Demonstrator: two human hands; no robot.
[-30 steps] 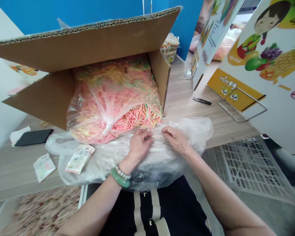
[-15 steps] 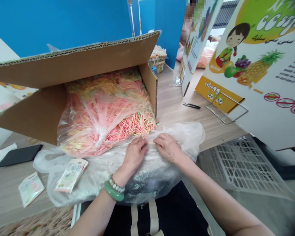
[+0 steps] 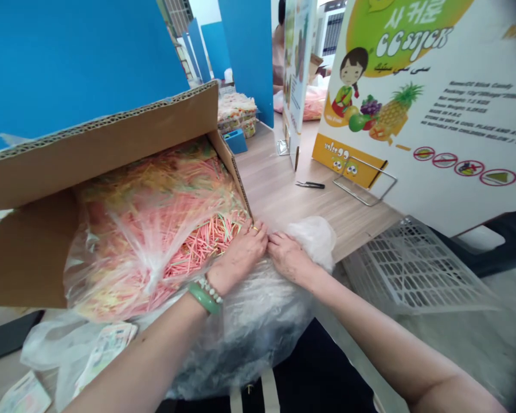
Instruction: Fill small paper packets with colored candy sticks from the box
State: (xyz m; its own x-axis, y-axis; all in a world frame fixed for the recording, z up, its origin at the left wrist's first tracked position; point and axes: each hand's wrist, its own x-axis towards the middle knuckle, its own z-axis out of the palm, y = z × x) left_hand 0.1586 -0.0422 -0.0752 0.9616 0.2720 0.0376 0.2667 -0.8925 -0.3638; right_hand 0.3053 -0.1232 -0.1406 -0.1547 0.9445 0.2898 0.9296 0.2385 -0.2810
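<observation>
A clear plastic bag (image 3: 124, 246), full of thin pink, yellow and green candy sticks (image 3: 200, 241), lies in a tipped cardboard box (image 3: 155, 135). The sticks spill toward the bag's mouth. Beside the box's near right corner is my left hand (image 3: 243, 248), a ring and a green bangle on that arm, fingers bent and pressed together. My right hand (image 3: 290, 261) rests on a crumpled plastic sheet (image 3: 258, 310), its curled fingertips almost meeting the left ones. Whatever lies under the fingertips of both hands is hidden.
Black tweezers (image 3: 312, 185) and a wire stand (image 3: 365, 180) lie on the table, near a printed carton (image 3: 434, 126). Printed packets (image 3: 105, 350) and a dark phone-like slab (image 3: 11, 338) are at left. A white plastic crate (image 3: 421, 269) stands lower right. Part of another person shows behind.
My view has turned to the right. My left hand has moved forward to the box's corner and the sticks. My right hand stays on the plastic sheet, and the two hands are closer together.
</observation>
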